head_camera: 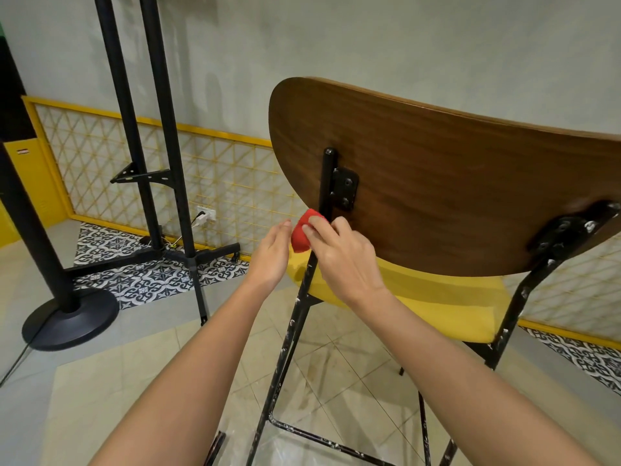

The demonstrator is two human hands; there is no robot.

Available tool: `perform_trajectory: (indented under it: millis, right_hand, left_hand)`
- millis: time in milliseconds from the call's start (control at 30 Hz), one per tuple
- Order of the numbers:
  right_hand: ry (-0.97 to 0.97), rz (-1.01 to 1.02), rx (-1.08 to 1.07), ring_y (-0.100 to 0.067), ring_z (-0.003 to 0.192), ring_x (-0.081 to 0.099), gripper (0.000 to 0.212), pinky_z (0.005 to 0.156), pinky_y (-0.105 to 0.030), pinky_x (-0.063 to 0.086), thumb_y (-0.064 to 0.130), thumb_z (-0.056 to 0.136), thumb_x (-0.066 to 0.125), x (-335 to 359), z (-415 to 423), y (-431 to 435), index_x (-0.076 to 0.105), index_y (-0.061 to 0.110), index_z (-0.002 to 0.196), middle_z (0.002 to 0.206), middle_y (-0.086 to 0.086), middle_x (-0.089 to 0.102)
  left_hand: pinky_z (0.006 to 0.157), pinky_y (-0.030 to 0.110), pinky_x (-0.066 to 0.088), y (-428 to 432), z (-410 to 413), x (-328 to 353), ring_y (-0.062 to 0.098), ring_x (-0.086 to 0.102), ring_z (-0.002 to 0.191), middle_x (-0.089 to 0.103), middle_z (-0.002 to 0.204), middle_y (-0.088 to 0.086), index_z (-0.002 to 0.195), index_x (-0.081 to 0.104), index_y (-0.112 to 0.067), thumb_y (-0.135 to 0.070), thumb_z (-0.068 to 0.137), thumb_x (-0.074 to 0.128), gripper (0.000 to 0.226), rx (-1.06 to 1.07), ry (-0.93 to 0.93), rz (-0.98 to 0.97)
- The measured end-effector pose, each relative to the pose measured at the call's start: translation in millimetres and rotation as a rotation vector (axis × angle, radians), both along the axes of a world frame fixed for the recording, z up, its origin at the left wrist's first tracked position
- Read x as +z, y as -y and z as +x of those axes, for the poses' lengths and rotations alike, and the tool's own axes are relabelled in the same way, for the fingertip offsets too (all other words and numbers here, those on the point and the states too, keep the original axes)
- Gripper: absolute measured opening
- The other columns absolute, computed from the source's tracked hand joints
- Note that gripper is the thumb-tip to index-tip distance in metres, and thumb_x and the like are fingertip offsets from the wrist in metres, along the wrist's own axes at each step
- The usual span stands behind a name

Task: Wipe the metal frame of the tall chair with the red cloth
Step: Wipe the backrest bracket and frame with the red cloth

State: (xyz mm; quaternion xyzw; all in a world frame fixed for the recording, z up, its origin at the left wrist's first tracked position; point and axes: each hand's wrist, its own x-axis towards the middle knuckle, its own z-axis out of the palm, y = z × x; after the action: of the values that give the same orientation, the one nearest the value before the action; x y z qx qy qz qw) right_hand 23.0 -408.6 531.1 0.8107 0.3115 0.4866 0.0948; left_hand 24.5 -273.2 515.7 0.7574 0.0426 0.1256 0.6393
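- The red cloth (301, 235) is bunched into a small rounded wad against the left rear upright of the metal frame (297, 326), just below the lower edge of the backrest (437, 183).
- The right hand (341, 255) grips the cloth: its fingers (314, 227) curl over the top and right side of the wad and press it onto the tube.
- The left hand (271, 257) lies just left of the cloth with its fingers straight and close together. Their tips reach the cloth's left edge, and whether they touch it is unclear. It holds nothing.
- The frame is thin round black tubing, flecked all over with white specks and chips. A low crossbar (319, 438) joins the legs near the floor.
- A flat black bracket (345, 189) with screw heads fixes the upright to the backrest, which is a curved, glossy shell of dark brown wood grain.
- The seat (437, 309) is yellow and smooth.
- To the left stand tall black poles (153, 129) on a cross-shaped foot, and a thick post on a round black base (70, 319).
- A yellow lattice panel (218, 178) lines the grey wall, above black-and-white patterned tiles (151, 280).
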Motion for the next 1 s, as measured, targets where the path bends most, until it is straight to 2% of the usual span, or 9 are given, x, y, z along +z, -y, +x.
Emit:
perform_trajectory:
  millis: [133,300,367,467,567,700,767,867,1000]
  right_hand:
    - [-0.063,-0.197,-0.107,-0.017,0.079,0.055,0.037,0.045,-0.025,0.036,0.017,0.063,0.08,-8,2,1,0.072,0.016,0.099,0.104,0.003,0.064]
    - [-0.192,-0.24,-0.109,-0.017,0.072,0.053,0.027,0.037,-0.022,0.023,0.015,0.054,0.084,-21,-2,-9,0.071,0.016,0.077,0.082,0.002,0.058]
    - [-0.168,-0.212,-0.121,-0.017,0.074,0.053,0.027,0.037,-0.023,0.025,0.017,0.059,0.084,-16,1,-10,0.071,0.015,0.083,0.085,0.002,0.058]
    - [-0.111,-0.215,-0.141,-0.018,0.081,0.054,0.032,0.043,-0.025,0.035,0.019,0.069,0.078,-9,4,-3,0.071,0.015,0.1,0.1,0.002,0.062]
    - [-0.125,-0.257,-0.119,-0.018,0.082,0.054,0.031,0.044,-0.026,0.038,0.017,0.069,0.076,-13,5,3,0.071,0.016,0.099,0.102,0.003,0.063]
    - [-0.186,-0.247,-0.071,-0.017,0.078,0.053,0.028,0.04,-0.024,0.037,0.015,0.064,0.079,-18,7,0,0.071,0.016,0.091,0.092,0.003,0.062]
    - [-0.182,-0.194,-0.042,-0.018,0.078,0.054,0.028,0.04,-0.024,0.039,0.014,0.065,0.08,-15,8,-1,0.071,0.015,0.092,0.092,0.002,0.062]
    - [-0.169,-0.054,0.024,-0.023,0.078,0.056,0.036,0.044,-0.027,0.046,0.008,0.066,0.08,-11,9,3,0.069,0.008,0.101,0.104,-0.005,0.064]
    - [-0.218,-0.048,0.066,-0.021,0.073,0.054,0.035,0.037,-0.026,0.043,0.007,0.063,0.082,-22,8,9,0.069,0.012,0.095,0.101,-0.002,0.063]
  left_hand:
    - [0.109,0.044,0.032,-6,1,1,0.021,0.045,0.126,0.051,0.137,0.001,0.14,0.041,-0.027,-0.045,0.1,0.021,0.048,0.009,-0.024,0.009]
    - [0.108,0.04,0.033,-9,-1,-4,0.021,0.046,0.126,0.051,0.137,0.001,0.14,0.04,-0.027,-0.045,0.1,0.021,0.048,0.007,-0.028,0.016]
    - [0.104,0.036,0.033,-9,0,-5,0.02,0.046,0.125,0.051,0.136,0.002,0.141,0.04,-0.027,-0.045,0.1,0.021,0.048,0.008,-0.025,0.015]
    - [0.101,0.036,0.033,-8,0,-5,0.02,0.047,0.125,0.052,0.135,0.001,0.141,0.04,-0.027,-0.045,0.101,0.02,0.048,0.009,-0.024,0.021]
    - [0.104,0.038,0.033,-6,0,-7,0.02,0.047,0.124,0.053,0.134,0.001,0.14,0.041,-0.027,-0.045,0.1,0.02,0.048,0.008,-0.037,0.013]
    - [0.105,0.039,0.034,-6,-2,-8,0.02,0.048,0.121,0.054,0.132,0.001,0.138,0.043,-0.026,-0.046,0.1,0.021,0.048,0.003,-0.042,0.01]
    - [0.104,0.038,0.034,-6,-2,-8,0.02,0.048,0.121,0.054,0.132,0.002,0.138,0.043,-0.026,-0.045,0.1,0.021,0.048,0.004,-0.042,0.002]
    - [0.102,0.037,0.033,-7,-2,-7,0.021,0.047,0.122,0.054,0.132,0.002,0.139,0.043,-0.027,-0.045,0.1,0.021,0.048,-0.005,-0.037,0.002]
    - [0.104,0.038,0.034,-6,-3,-12,0.021,0.047,0.123,0.055,0.13,0.002,0.138,0.044,-0.027,-0.046,0.1,0.021,0.048,-0.012,-0.034,0.009]
